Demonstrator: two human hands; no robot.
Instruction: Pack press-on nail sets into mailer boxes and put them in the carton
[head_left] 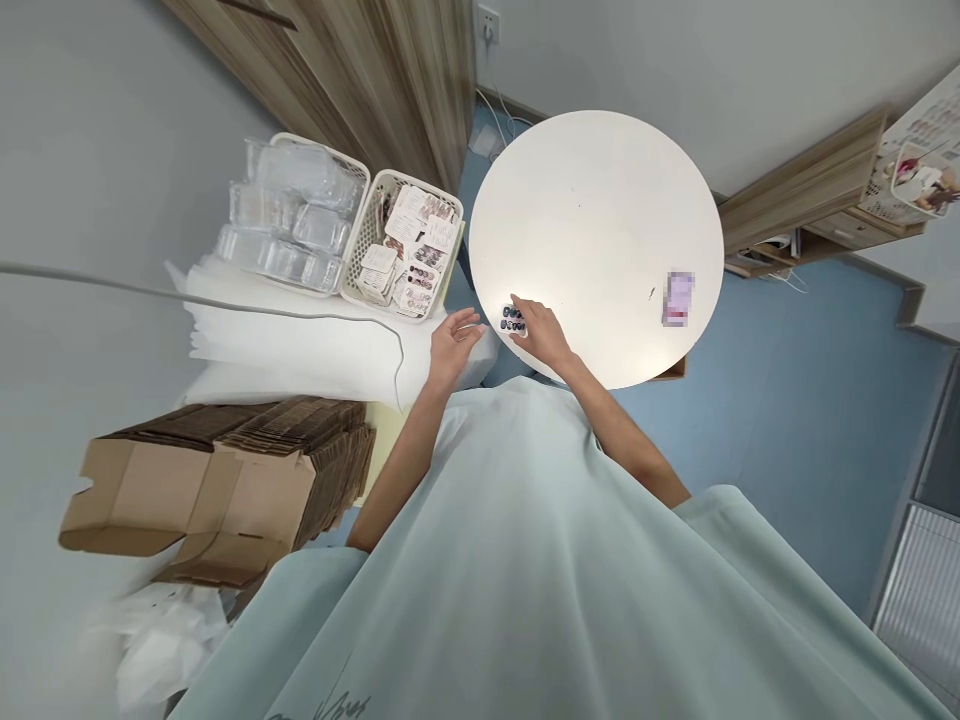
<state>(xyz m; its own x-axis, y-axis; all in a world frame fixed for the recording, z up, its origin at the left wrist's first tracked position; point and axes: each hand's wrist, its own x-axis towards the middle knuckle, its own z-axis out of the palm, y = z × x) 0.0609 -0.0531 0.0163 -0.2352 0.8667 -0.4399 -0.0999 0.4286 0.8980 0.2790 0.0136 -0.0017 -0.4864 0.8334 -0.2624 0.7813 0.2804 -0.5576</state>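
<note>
A small card of dark press-on nails [513, 320], set in two rows, is at the near left edge of the round white table [592, 200]. My right hand [538, 330] grips its right side, thumb below and fingers above, covering part of it. Just left of the table edge hovers my left hand [452, 345], empty, its fingers loosely curved and apart. Beyond that hand stands a white basket [364, 235] full of similar nail cards [424, 250].
Clear plastic boxes [289, 210] fill another basket at the left. Below them are white foam sheets [285, 345] and a stack of folded cardboard boxes [225, 470]. A blurred-out phone-like object [679, 298] lies on the table's right side. A grey cable [300, 308] crosses the left side.
</note>
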